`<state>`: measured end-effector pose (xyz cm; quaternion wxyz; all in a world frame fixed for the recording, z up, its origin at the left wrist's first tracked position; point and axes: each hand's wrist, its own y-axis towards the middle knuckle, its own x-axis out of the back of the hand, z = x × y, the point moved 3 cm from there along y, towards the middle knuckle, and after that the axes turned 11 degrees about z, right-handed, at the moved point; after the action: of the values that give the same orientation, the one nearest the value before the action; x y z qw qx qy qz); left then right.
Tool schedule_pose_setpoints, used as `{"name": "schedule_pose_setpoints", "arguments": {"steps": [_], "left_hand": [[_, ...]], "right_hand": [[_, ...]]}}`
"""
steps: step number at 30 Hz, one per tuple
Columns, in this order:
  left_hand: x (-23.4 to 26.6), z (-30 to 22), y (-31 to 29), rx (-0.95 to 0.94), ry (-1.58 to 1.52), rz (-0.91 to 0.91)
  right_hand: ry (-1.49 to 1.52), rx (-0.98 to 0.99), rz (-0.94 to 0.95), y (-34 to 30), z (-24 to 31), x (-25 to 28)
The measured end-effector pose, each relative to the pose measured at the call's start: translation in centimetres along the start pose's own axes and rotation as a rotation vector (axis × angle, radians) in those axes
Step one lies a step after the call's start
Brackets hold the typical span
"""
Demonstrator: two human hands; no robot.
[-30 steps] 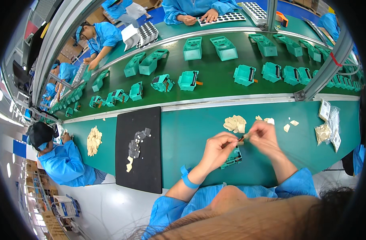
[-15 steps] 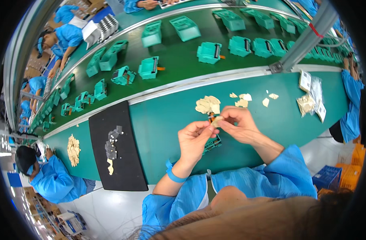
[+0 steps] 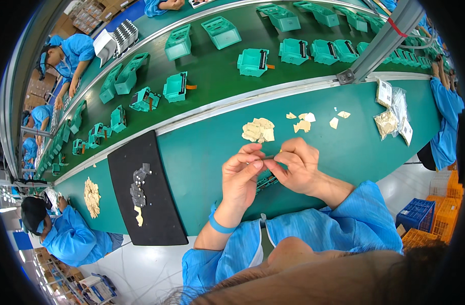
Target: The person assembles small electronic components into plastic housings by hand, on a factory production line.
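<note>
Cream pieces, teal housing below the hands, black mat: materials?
Cream pieces: probably paper or thin film, matte; flat, irregular flakes.
Teal housing: likely molded plastic, evenly coloured, though largely hidden.
Black mat: rubber or foam, perhaps; dull, no strong highlights.

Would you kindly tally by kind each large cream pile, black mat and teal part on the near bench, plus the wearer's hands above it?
Large cream piles: 2
Black mat: 1
Teal part, partly hidden: 1
Left hand and right hand: 2
Total: 6

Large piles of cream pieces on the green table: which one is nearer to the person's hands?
The right pile, just beyond the left hand; the left pile lies farther away, past the black mat.
</note>
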<state>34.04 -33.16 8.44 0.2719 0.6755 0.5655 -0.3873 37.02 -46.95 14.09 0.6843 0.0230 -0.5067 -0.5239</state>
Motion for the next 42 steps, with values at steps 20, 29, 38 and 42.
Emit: {"name": "schedule_pose_setpoints", "arguments": {"steps": [20, 29, 38, 42], "left_hand": [[-0.7, -0.5, -0.2, 0.046, -0.087, -0.094], [-0.6, -0.5, -0.4, 0.052, -0.117, -0.165], [-0.9, -0.2, -0.4, 0.085, -0.092, -0.069], [-0.8, -0.3, -0.5, 0.046, -0.003, -0.057]], "right_hand": [[0.500, -0.237, 0.102, 0.3, -0.4, 0.5], [0.052, 0.137, 0.019, 0.2, 1.5, 1.7], [0.169, 0.011, 0.129, 0.1, 0.5, -0.3], [0.197, -0.003, 0.153, 0.0, 0.5, -0.1]]}}
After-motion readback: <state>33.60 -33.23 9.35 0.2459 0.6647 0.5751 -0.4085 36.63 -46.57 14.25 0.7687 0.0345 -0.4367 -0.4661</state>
